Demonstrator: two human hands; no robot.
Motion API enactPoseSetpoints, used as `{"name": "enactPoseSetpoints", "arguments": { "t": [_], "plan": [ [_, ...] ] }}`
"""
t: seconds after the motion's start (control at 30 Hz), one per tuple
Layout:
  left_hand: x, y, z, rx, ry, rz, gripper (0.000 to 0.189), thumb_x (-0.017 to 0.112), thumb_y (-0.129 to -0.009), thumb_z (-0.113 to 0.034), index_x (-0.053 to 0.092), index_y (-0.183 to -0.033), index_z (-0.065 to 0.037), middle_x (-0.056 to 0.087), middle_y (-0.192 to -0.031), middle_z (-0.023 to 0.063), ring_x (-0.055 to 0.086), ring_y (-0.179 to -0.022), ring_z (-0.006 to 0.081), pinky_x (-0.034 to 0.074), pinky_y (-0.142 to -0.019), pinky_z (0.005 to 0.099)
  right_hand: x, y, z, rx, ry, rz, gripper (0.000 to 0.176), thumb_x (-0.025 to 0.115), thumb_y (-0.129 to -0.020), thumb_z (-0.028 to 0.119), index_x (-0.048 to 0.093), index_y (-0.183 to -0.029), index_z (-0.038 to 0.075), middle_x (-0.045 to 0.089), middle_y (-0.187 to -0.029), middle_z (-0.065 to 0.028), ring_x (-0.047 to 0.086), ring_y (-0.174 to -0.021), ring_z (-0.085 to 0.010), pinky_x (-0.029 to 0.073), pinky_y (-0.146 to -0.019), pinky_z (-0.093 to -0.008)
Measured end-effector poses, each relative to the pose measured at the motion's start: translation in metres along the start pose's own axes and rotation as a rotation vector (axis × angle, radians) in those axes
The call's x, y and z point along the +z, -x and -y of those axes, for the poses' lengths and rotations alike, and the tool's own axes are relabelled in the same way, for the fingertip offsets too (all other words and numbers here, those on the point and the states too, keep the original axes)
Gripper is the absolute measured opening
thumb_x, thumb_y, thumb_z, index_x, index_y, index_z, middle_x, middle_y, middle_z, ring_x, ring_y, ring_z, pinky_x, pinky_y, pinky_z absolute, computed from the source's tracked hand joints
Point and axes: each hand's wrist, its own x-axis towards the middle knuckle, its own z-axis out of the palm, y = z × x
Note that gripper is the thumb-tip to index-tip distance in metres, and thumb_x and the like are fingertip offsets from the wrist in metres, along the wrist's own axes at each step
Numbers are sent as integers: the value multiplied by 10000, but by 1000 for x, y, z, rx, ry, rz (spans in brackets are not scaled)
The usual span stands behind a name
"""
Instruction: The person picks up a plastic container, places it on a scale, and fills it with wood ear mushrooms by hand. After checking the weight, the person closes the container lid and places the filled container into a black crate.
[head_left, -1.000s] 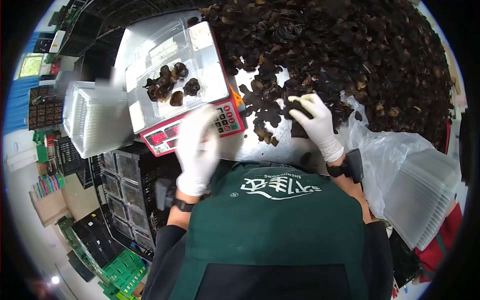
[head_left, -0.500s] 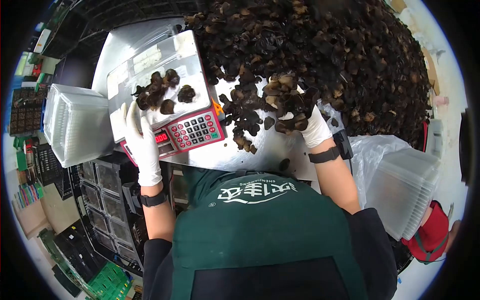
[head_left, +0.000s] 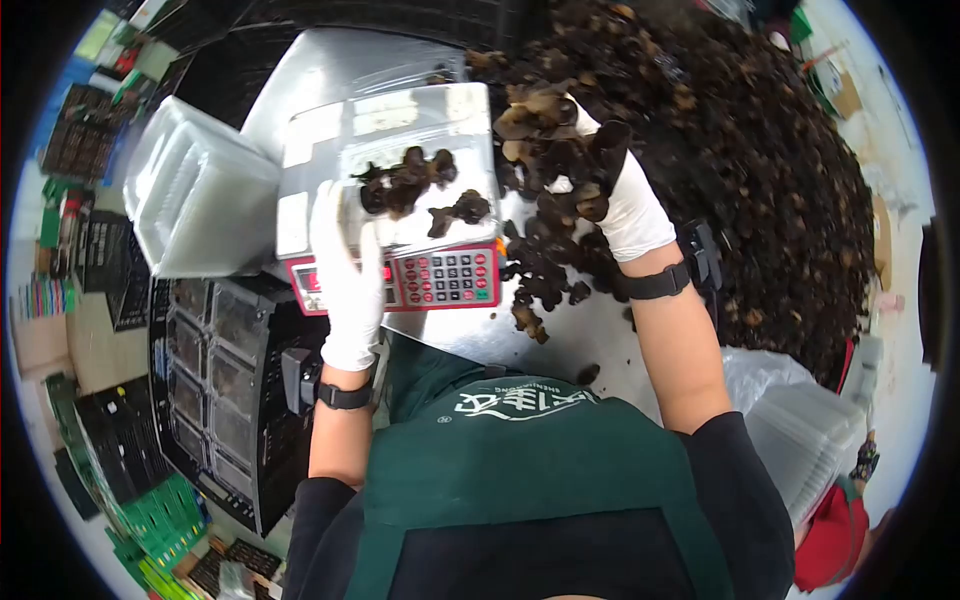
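My left hand (head_left: 350, 280), in a white glove, reaches over the front left edge of the scale (head_left: 318, 180), fingers stretched out beside a clear tray with dark mushroom pieces (head_left: 405, 185) in it. The red keypad (head_left: 450, 278) shows to the right of that hand. Right of the scale, my right hand (head_left: 628, 200), also gloved, has a bunch of brown-black mushrooms (head_left: 545, 135) in its fingers, which the bunch partly hides. Loose mushroom pieces (head_left: 540, 275) lie on the metal table (head_left: 470, 335) below it.
A large mushroom heap (head_left: 750, 180) covers the right side of the table. Stacked clear trays (head_left: 215, 200) stand left of the scale, and more trays (head_left: 805, 430) are at the lower right. Beyond those is a person in red (head_left: 835, 535). Black crates (head_left: 225, 380) stand at the lower left.
The view has shifted, so the scale appears farther right. My right hand, with its mushrooms, is higher and nearer the scale. My left hand remains at the scale's left side.
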Motion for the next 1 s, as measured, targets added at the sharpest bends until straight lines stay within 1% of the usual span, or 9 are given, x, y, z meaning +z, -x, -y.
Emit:
{"name": "enactPoseSetpoints", "arguments": {
  "t": [0.03, 0.17, 0.3, 0.47, 0.63, 0.73, 0.83, 0.9, 1.0],
  "plan": [
    [0, 0, 0, 10, 21, 2, 616, 618, -962, -112, 367, -1512, 6, 404, -1539, 223, 397, -1431, 357, 302, -1196, 435, 19, -12, 7, 112, -46, -12, 365, 553, -1036, 307, 648, -1233, 16, 725, -1086, -116, 705, -898, -207, 552, -804, -278],
    [1, -2, -11, -42, 147, 5, 790, 675, -905, -93, 245, -1551, 58, 350, -1563, 267, 363, -1457, 358, 291, -1206, 429, 67, -50, -23, -378, 995, 54, 285, 678, -909, 280, 732, -1071, 52, 720, -959, -129, 670, -800, -207, 520, -747, -303],
    [6, 2, -2, -15, 185, 102, 894, 654, -862, -18, 147, -1598, -1, 250, -1629, 215, 303, -1491, 323, 266, -1220, 417, 65, -58, -84, -684, 1510, 329, 539, 765, -776, 336, 664, -1251, 103, 648, -1194, -170, 606, -1060, -328, 485, -941, -437],
    [-6, -2, -8, -80, 403, 186, 904, 661, -848, 6, 161, -1601, -17, 272, -1621, 202, 324, -1477, 304, 308, -1199, 416, 62, -54, -50, -401, 1218, 383, 611, 780, -780, 299, 619, -1332, 92, 624, -1294, -171, 561, -1216, -347, 433, -1069, -434],
    [-49, -7, 4, -109, 320, 142, 893, 694, -845, -158, 226, -1593, -20, 277, -1641, 156, 258, -1523, 273, 180, -1243, 407, 11, -19, -2, -285, 1141, -152, 362, 728, -874, 121, 691, -1231, 74, 675, -1241, -90, 652, -1110, -192, 489, -975, -311],
    [-89, -24, -5, -216, 350, -52, 761, 581, -880, -22, 275, -1577, -38, 352, -1601, 162, 293, -1510, 279, 169, -1246, 448, -22, 27, -6, -203, 1337, -341, 338, 699, -889, 61, 690, -1226, 72, 684, -1211, -79, 658, -1091, -188, 492, -946, -302],
    [-117, -35, -13, -215, 392, -278, 620, 530, -938, -1, 354, -1532, -19, 447, -1528, 180, 401, -1446, 284, 268, -1204, 439, -24, 82, -44, -183, 1504, -173, 475, 741, -786, 87, 670, -1256, 90, 614, -1319, -156, 570, -1238, -336, 466, -1043, -416],
    [-127, -39, -18, -182, 370, -342, 586, 528, -953, -5, 373, -1518, -9, 473, -1502, 185, 437, -1418, 280, 303, -1189, 420, -4, 111, -69, -4, 1590, -64, 532, 791, -759, 161, 664, -1274, 120, 561, -1401, -145, 500, -1309, -372, 411, -1095, -451],
    [-124, -41, -17, -172, 340, -281, 572, 590, -938, -35, 429, -1486, -24, 519, -1459, 162, 463, -1392, 260, 338, -1170, 425, -18, 135, -109, -89, 1788, -23, 555, 838, -718, 244, 687, -1243, 149, 546, -1433, -123, 474, -1345, -347, 371, -1090, -444]
  ]
}}
